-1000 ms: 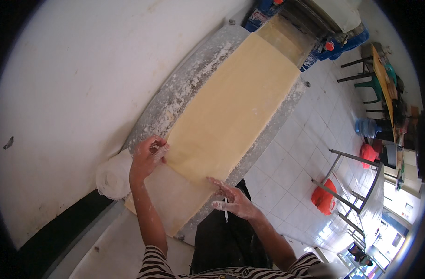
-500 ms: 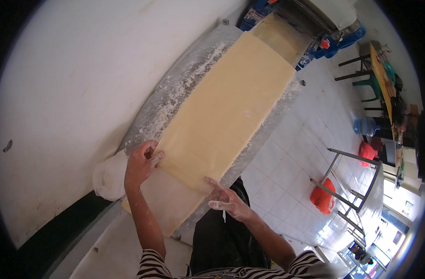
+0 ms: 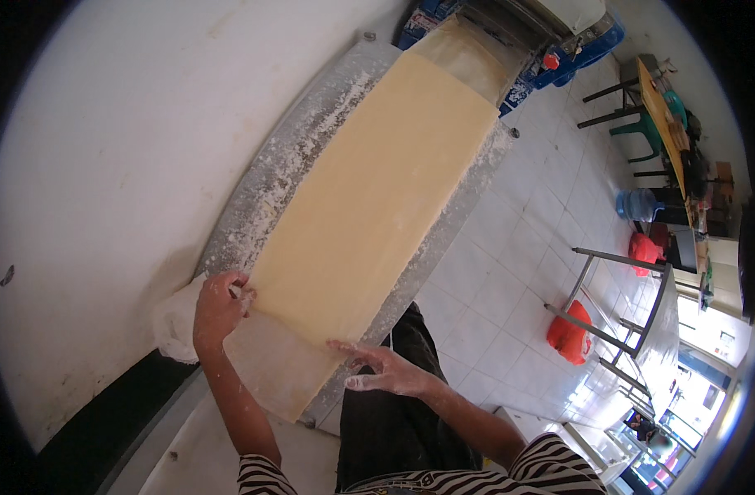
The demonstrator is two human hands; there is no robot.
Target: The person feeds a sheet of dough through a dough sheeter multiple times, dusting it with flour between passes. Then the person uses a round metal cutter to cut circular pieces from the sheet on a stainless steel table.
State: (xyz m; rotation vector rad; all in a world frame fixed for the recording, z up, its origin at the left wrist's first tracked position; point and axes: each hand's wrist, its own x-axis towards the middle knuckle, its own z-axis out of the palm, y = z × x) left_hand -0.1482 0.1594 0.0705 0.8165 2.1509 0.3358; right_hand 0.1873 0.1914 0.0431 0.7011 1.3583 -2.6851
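A long, pale yellow sheet of dough (image 3: 369,181) lies on a flour-dusted metal table (image 3: 320,128). Across its near end runs an edge or fold, with a paler, floury stretch of dough (image 3: 283,355) on the near side. My left hand (image 3: 219,307) has its fingers pinched at the left end of that edge, closed on the dough. At the right end my right hand (image 3: 390,371) is open, its outstretched fingertips resting on the dough and the thumb apart. Flour whitens both hands.
At the table's far end stands a blue rolling machine (image 3: 526,78). A white roll (image 3: 175,326) sits beside my left hand, against the white wall (image 3: 113,165). To the right are a metal-framed table (image 3: 654,330), red bags (image 3: 569,334) and a blue water jug (image 3: 637,205).
The whole view has shifted, so the table and machine appear slightly further left. Both hands stay at the near edge of the dough, my left still pinching and my right still spread.
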